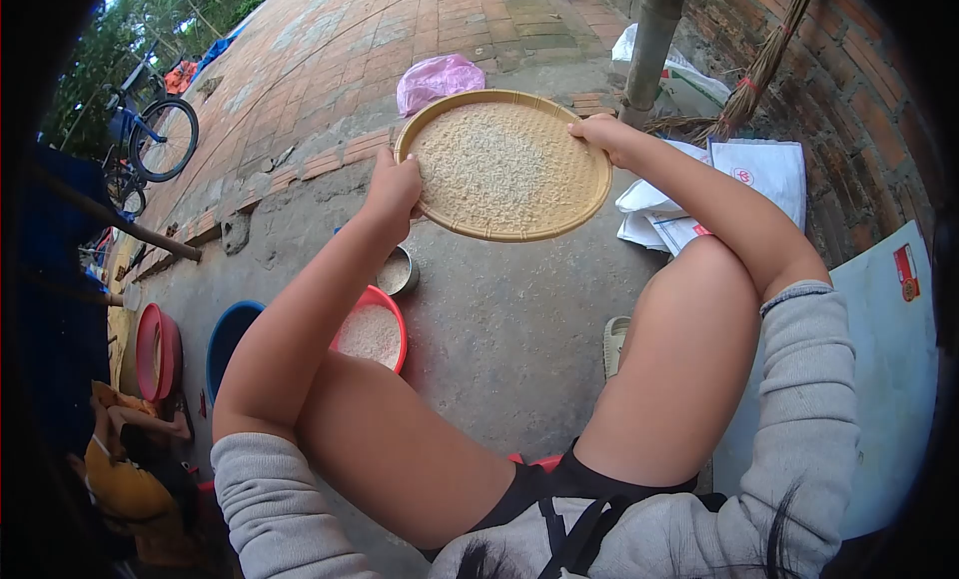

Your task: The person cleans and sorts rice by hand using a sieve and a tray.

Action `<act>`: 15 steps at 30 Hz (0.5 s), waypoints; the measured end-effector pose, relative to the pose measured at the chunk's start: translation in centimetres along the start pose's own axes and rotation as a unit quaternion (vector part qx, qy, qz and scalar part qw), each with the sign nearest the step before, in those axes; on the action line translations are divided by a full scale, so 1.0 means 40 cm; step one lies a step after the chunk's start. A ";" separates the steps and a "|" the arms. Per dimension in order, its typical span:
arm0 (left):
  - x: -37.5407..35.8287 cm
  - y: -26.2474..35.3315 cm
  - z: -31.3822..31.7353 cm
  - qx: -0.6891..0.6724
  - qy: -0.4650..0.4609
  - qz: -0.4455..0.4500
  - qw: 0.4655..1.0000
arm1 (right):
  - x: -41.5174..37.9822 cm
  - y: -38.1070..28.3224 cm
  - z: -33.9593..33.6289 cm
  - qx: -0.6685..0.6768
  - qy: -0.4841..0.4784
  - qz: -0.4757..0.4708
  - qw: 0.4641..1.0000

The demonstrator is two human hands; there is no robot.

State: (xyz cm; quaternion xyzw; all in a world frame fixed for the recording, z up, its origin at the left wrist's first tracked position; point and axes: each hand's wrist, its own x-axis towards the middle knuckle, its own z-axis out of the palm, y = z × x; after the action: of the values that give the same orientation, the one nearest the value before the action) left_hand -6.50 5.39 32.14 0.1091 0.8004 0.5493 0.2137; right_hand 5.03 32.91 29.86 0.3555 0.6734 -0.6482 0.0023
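A round woven winnowing basket [519, 234] is held up in front of me, with a layer of pale grains [489, 164] spread over its middle. My left hand [396, 184] grips its left rim, thumb on top. On the right rim, my right hand [604, 139] is closed with its thumb over the edge; the fingers beneath are mostly hidden. Below my left forearm stand a red basin [403, 329] of pale grain and a metal pot [405, 272] with some grain inside. Part of a blue basin [228, 329] shows beside my left arm.
A pink plastic bag [440, 79] lies beyond the basket. White sacks [759, 174] rest at right near a post [654, 49] and a brick wall. Another person [130, 479] sits at lower left near a red tub [158, 351]. A bicycle [160, 139] stands far left.
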 end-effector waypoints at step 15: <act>0.081 -0.048 -0.112 -0.100 -0.059 0.003 0.993 | -0.075 -0.028 0.059 -0.082 -0.003 -0.080 0.993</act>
State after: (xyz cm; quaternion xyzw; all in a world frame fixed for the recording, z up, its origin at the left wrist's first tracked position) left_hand -11.33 2.29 31.01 0.1216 0.7272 0.6197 0.2691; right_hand 5.65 29.52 31.85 0.2973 0.7505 -0.5899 -0.0180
